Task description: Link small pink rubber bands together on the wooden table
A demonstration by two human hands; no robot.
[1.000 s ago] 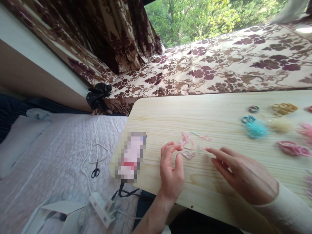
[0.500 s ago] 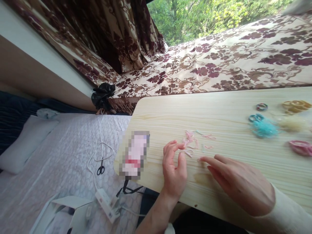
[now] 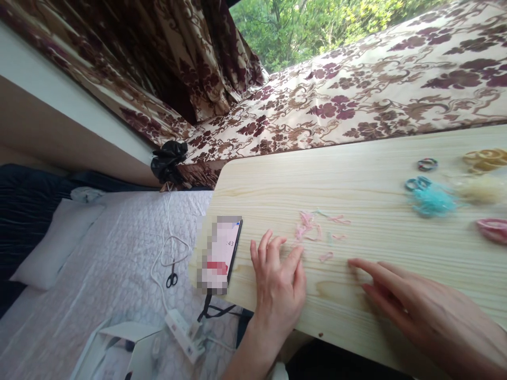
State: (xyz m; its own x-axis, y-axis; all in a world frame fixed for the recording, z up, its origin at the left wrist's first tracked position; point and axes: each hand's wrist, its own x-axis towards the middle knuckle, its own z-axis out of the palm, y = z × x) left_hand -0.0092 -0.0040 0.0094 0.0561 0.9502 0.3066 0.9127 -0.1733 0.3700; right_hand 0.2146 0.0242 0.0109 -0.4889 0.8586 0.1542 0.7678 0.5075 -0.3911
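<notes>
Small pink elastic bands (image 3: 304, 224) lie loosely scattered on the light wooden table (image 3: 277, 184), with a few pale green ones (image 3: 320, 212) among them. My left hand (image 3: 279, 279) rests just in front of this scatter, its fingers spread and its index fingertip close to the nearest bands. One pink band (image 3: 326, 256) lies apart, between my two hands. To the right, my right hand (image 3: 420, 306) is low over the wood with its index finger stretched out. Nothing shows in its fingers; the thumb is partly tucked beneath.
A phone (image 3: 222, 253) lies at the table's left end. Farther right are a turquoise heap of bands (image 3: 433, 199), a pale heap (image 3: 481, 189), mustard bands (image 3: 485, 159), a pink bundle (image 3: 493, 230) and a multicoloured ring (image 3: 428, 164). Scissors (image 3: 171, 279) and a power strip (image 3: 184, 335) lie on the bed.
My left hand has turned palm-down and its fingers have spread. My right hand has drawn away to the right. A pink band now lies separately between them.
</notes>
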